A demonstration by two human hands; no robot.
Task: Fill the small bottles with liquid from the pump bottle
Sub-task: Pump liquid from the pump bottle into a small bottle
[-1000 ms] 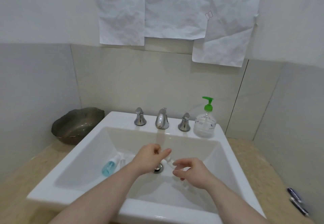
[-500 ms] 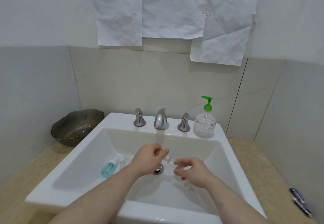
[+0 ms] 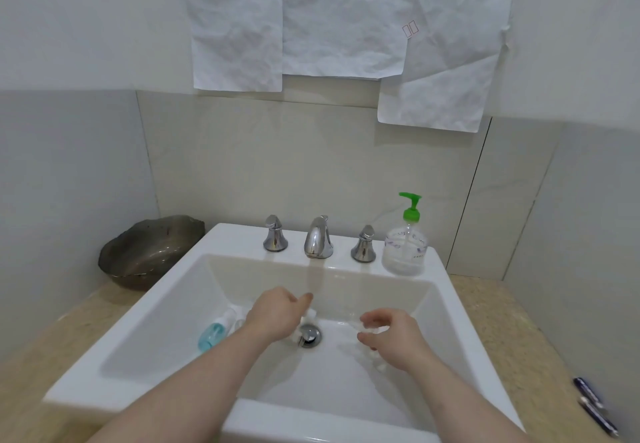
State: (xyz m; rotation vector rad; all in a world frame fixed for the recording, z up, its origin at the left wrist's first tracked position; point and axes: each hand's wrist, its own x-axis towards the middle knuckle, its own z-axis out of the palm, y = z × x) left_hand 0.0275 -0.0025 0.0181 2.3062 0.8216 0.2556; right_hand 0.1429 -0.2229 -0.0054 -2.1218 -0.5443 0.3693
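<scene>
Holding an uncapped small clear bottle (image 3: 309, 314) in curled left hand (image 3: 277, 314) fingers, right hand (image 3: 391, 338) pinching its cap (image 3: 367, 327) over the sink (image 3: 450, 304); next, likely, reaching the pump bottle (image 3: 405, 248).

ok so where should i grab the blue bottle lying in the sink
Grip the blue bottle around its rounded body, coming from above. It lies on its side on the sloped left wall of the sink, white cap uphill, so the sides of its body are free to pinch.

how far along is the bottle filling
Early. The blue bottle lying in the sink looks filled. The left hand grips a small clear bottle; the right hand pinches something small, perhaps its cap. The pump bottle stands untouched.
</scene>
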